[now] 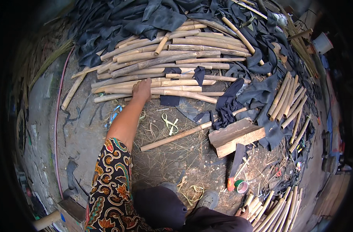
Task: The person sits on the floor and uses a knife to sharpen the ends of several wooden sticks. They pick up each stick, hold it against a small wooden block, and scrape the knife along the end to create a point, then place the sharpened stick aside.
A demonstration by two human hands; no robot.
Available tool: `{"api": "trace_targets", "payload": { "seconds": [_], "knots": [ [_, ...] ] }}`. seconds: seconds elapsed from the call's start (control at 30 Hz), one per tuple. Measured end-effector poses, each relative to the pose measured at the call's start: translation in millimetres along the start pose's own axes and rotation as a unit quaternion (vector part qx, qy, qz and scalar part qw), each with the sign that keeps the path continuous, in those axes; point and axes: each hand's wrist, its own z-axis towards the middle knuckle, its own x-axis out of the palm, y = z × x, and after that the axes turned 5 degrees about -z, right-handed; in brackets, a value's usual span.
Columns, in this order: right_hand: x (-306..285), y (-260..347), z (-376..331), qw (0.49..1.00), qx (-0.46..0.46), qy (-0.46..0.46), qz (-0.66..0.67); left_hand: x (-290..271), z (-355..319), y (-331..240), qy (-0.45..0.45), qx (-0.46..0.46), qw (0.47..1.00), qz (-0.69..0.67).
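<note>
Reaching out ahead, my left hand (pixel 142 91) closes its fingers over a bamboo pole (pixel 180 89) at the near side of a large heap. The bamboo heap (pixel 157 62) lies crosswise, its cut poles roughly parallel, with dark cloth scraps among them. At the lower right, only part of my right hand (pixel 244 212) shows beside my knee. Its fingers look curled at the ends of a bundle of thinner bamboo sticks (pixel 275 212); what they grip is hidden. A single bamboo stick (pixel 176 136) lies on the ground between my hands.
Black rubber-like sheets (pixel 126 23) are piled behind the heap. A split wooden block (pixel 238 137) sits right of centre, near an orange-handled blade (pixel 234 170) and a roll of tape (pixel 241 186). More bamboo (pixel 286 98) lies at right. A hose (pixel 57 127) runs along the left.
</note>
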Motion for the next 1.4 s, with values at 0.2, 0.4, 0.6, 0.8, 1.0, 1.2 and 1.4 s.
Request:
{"api": "trace_targets", "payload": {
  "seconds": [0.2,0.4,0.6,0.8,1.0,1.2,1.4],
  "knots": [
    [-2,63,4,0.992,-0.126,0.005,-0.027,44,-82,26,-0.011,0.06,0.995,-0.074],
    [-1,71,10,0.992,-0.115,0.042,0.017,57,-159,76,0.041,0.062,0.972,-0.221],
    [18,67,14,0.992,-0.108,0.057,0.034,28,-163,124,-0.06,-0.075,0.989,-0.116],
    [24,86,11,0.992,-0.082,0.08,0.045,19,-96,90,-0.073,-0.083,0.988,-0.105],
    [9,57,-13,0.996,-0.074,0.035,0.025,5,-28,36,-0.032,-0.082,0.995,-0.037],
    [16,11,-43,0.992,0.086,0.055,0.077,3,-4,30,0.011,-0.091,0.996,0.001],
    [21,48,-46,0.995,-0.068,0.067,0.0,11,-49,50,0.026,0.05,0.991,-0.118]
  ]
}}
